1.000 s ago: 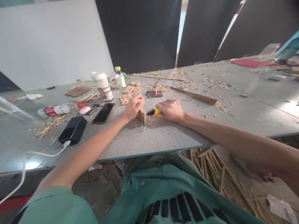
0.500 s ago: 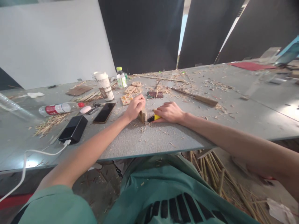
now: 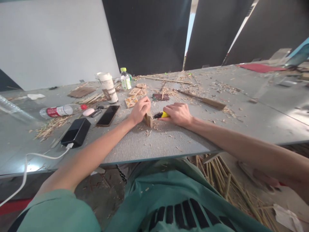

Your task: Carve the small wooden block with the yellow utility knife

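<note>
The left hand (image 3: pixel 141 109) has its grip closed on the block (image 3: pixel 149 121), tilted near the middle of the worktop's (image 3: pixel 145 151) near edge. The right hand (image 3: pixel 179 114) has its grip wrapped round the knife (image 3: pixel 164 114), its tip just beside the block; contact I cannot tell. Toward the far edge stands a bottle (image 3: pixel 125 80).

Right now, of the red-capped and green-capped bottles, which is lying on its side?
The red-capped bottle with the red label, beyond the black box; the green-capped bottle stands upright beside the white cup.
</note>
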`<state>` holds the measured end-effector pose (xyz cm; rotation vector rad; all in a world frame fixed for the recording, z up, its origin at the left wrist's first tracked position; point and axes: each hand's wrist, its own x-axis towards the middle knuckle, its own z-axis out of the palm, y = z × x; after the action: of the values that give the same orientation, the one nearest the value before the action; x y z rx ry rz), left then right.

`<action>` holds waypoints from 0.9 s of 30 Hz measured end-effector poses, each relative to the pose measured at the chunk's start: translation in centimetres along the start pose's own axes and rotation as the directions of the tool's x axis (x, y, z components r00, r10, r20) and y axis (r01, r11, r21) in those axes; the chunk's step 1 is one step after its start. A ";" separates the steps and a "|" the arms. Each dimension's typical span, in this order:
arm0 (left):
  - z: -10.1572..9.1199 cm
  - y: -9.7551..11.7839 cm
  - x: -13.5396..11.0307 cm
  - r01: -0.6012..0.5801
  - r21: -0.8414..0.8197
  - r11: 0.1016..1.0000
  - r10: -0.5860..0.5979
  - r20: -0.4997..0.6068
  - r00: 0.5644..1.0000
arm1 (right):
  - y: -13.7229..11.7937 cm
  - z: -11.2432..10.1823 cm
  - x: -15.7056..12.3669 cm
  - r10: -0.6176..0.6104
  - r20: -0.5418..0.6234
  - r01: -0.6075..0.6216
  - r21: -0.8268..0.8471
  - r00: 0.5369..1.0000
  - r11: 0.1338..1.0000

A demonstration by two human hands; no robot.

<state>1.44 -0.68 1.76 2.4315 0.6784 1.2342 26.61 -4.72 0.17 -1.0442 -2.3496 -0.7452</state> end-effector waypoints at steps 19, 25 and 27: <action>0.8 0.7 0.3 0.011 -0.031 0.999 -0.010 0.023 1.000 | 0.2 -0.4 -0.2 -0.206 0.041 0.202 0.080 0.978 0.976; 0.9 0.8 0.1 0.006 -0.021 1.000 -0.007 -0.004 1.000 | 1.8 -0.2 0.6 0.183 -0.088 -0.175 0.090 0.979 0.980; 0.8 0.8 0.0 0.007 -0.011 1.000 -0.007 -0.005 1.000 | 2.9 -0.2 0.6 0.368 -0.156 -0.348 0.142 0.917 0.927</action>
<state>2.34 -1.44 1.70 2.4159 0.6799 1.2384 28.53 -2.93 1.49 -1.2552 -1.9461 -0.5360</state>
